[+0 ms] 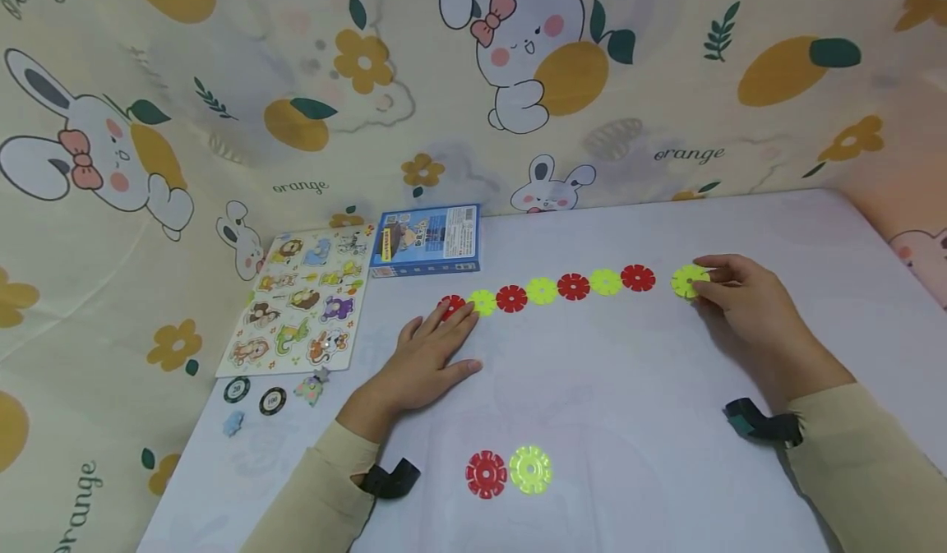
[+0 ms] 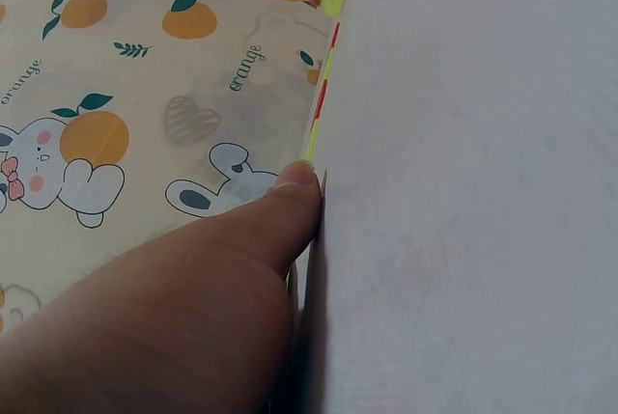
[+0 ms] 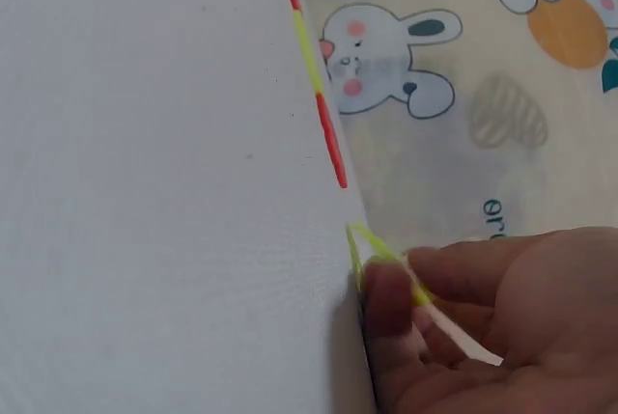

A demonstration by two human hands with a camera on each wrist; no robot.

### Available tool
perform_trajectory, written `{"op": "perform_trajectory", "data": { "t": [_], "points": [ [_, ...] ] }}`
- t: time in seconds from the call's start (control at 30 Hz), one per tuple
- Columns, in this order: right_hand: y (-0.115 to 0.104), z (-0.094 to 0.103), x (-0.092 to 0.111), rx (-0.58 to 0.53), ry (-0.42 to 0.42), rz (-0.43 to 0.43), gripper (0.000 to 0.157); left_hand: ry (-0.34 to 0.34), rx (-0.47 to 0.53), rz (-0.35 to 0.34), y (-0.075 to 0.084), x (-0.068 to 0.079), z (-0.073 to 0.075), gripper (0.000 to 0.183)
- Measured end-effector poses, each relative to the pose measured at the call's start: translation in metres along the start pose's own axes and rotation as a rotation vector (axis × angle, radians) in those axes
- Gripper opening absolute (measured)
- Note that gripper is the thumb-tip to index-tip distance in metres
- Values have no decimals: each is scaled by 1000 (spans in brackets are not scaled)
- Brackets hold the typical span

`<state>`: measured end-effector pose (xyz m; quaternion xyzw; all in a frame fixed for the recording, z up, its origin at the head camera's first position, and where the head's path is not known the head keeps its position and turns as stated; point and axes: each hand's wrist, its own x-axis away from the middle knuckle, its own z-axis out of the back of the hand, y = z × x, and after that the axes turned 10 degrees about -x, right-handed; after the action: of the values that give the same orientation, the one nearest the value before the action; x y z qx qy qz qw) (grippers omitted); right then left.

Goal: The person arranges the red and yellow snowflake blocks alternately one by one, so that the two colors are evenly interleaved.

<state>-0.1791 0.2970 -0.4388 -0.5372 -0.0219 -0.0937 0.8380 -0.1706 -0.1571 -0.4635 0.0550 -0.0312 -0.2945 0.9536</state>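
Note:
Red and yellow-green notched plastic discs alternate in a slanting row in the head view, with a red disc (image 1: 638,278) at its right end. My left hand (image 1: 425,364) lies flat, fingers straight, its fingertips over the leftmost red disc (image 1: 449,305) and partly hiding it. The fingers reach the yellow-green disc (image 1: 483,302) beside it. At the right, my right hand (image 1: 750,306) pinches another yellow-green disc (image 1: 688,281) between thumb and fingers, a short gap from the row's end. Yellow-green edges (image 3: 391,245) show at those fingers in the right wrist view.
Nearer me lie a red disc (image 1: 486,475) and a yellow-green disc (image 1: 530,470), side by side. At the left is an animal picture board (image 1: 355,290) with a blue box (image 1: 425,241) beside it. Black round chips (image 1: 272,401) and small animal pieces (image 1: 233,424) lie below the board.

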Motion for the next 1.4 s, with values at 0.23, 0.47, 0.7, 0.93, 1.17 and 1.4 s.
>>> {"op": "perform_trajectory", "data": {
  "t": [0.23, 0.47, 0.7, 0.93, 1.17, 1.4],
  "points": [
    [-3, -1, -1, 117, -35, 38, 65, 12, -1, 2, 1, 0, 1, 75],
    [-8, -11, 0, 438, -179, 208, 73, 10, -4, -2, 1, 0, 1, 75],
    [-11, -11, 2, 491, -248, 227, 74, 16, -7, 0, 1, -1, 1, 75],
    [-10, -7, 3, 487, -274, 230, 77, 15, -10, 2, 2, 0, 2, 75],
    [-13, -9, 3, 480, -258, 246, 78, 11, -10, -2, 3, 1, 3, 75],
    [-34, -22, 18, 176, -236, 244, 67, 18, -13, -1, 2, 0, 1, 76]
  ]
}}
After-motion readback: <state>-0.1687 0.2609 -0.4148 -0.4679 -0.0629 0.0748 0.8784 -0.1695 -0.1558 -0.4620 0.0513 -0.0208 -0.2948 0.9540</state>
